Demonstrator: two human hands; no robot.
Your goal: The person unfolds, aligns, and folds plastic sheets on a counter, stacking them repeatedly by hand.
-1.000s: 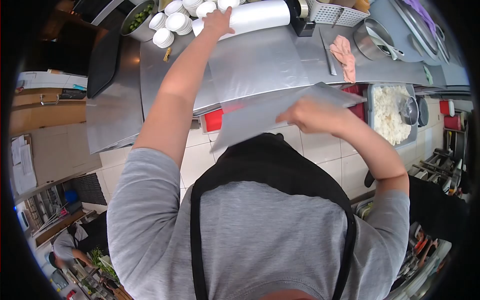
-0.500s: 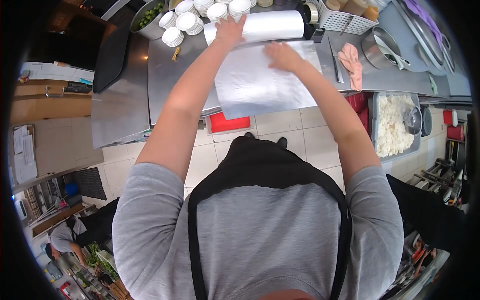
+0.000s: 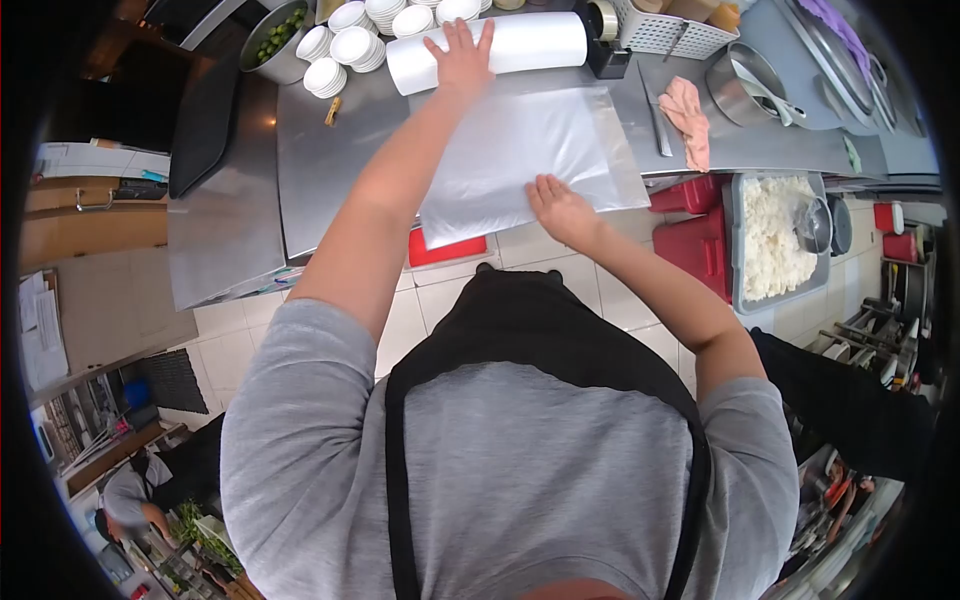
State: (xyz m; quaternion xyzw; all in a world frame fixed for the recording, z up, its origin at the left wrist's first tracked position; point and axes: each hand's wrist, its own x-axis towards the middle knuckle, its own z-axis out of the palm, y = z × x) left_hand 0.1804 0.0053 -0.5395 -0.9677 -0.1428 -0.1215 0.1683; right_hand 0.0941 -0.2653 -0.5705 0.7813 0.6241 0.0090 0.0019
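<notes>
My left hand [image 3: 464, 68] lies splayed on the far white plastic roll [image 3: 540, 44]. My right hand [image 3: 562, 212], fingers straight, only touches the translucent plastic sheet [image 3: 480, 185], already spread nearer; whether it's detached, I can't tell.

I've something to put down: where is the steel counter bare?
The counter is barest between the black panel and plastic sheet, in front of the small clip, though the left forearm overhangs part. A narrow strip separates sheet from metal tool. Crowded: the back, with white stacks and roll, and the right, with pink cloth and metal pot.
</notes>
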